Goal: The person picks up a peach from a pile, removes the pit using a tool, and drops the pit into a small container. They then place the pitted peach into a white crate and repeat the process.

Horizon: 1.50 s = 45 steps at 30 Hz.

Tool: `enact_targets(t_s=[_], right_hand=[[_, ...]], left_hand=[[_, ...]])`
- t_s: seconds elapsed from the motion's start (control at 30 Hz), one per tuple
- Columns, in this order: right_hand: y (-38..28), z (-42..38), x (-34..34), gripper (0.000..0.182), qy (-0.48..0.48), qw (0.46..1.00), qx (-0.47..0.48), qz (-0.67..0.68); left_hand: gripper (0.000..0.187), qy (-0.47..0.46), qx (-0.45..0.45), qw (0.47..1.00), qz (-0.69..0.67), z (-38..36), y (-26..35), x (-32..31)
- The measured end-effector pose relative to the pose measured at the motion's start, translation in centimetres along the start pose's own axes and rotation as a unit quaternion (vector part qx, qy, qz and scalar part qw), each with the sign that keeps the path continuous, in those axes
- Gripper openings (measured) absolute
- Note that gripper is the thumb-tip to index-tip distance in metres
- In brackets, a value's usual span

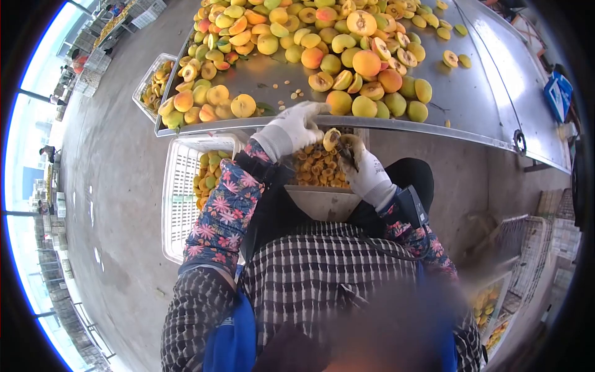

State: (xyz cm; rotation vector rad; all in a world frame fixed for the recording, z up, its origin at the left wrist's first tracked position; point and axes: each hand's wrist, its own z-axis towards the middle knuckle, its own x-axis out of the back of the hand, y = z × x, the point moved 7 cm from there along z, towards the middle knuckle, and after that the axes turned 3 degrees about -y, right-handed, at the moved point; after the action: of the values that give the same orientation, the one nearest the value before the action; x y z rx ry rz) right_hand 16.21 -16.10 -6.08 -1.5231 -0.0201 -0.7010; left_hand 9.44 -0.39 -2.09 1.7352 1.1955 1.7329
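Note:
My right hand (367, 168), in a white glove with soiled fingertips, is closed around a peach half (331, 139) with a brownish cut centre. Something dark shows by those fingers, too small to make out. My left hand (299, 127), also gloved, is at the near edge of the metal table (458, 131), fingers stretched to the right and apart, with nothing visible in them. Whole and halved peaches (365, 63) are heaped on the table just beyond. Below my hands, a bin (325, 201) holds many small brownish-orange pieces.
A white plastic crate (180, 201) with peach pieces stands on the floor at my left. Another crate (144, 93) of fruit is beside the table's left end. A blue object (558, 96) lies at the table's right. Stacked crates (527, 254) stand at right.

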Motion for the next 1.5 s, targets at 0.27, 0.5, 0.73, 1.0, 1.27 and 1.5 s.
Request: enact_targets(t_s=[0.27,0.5,0.73,1.0,1.27,1.5], right_hand=[[-1.1,0.4,0.2,0.055,0.011,0.993,0.066,0.094],[-2.4,0.0,0.5,0.057,0.009,0.999,0.047,0.021],[-0.4,0.3,1.6,0.058,0.089,0.995,0.04,0.031],[-0.7,0.3,1.4,0.059,0.057,0.992,-0.03,0.11],[-0.9,-0.3,1.1,0.045,0.067,0.993,0.018,0.093],[-2.5,-0.4,1.5,0.042,0.051,0.993,0.007,0.109]], left_hand=[[0.049,-0.019,-0.02,0.963,-0.268,-0.3,-1.4,-3.0],[0.046,0.036,0.081,0.887,-0.453,-1.7,-2.1,-3.6],[0.044,-0.011,0.082,0.964,-0.252,-2.8,-3.6,-2.3],[0.041,0.2,0.037,0.97,0.133,2.5,0.9,5.9],[0.065,0.111,0.209,0.952,0.195,12.1,-6.7,3.7],[0.052,0.153,0.126,0.944,-0.264,9.4,-6.8,3.5]])
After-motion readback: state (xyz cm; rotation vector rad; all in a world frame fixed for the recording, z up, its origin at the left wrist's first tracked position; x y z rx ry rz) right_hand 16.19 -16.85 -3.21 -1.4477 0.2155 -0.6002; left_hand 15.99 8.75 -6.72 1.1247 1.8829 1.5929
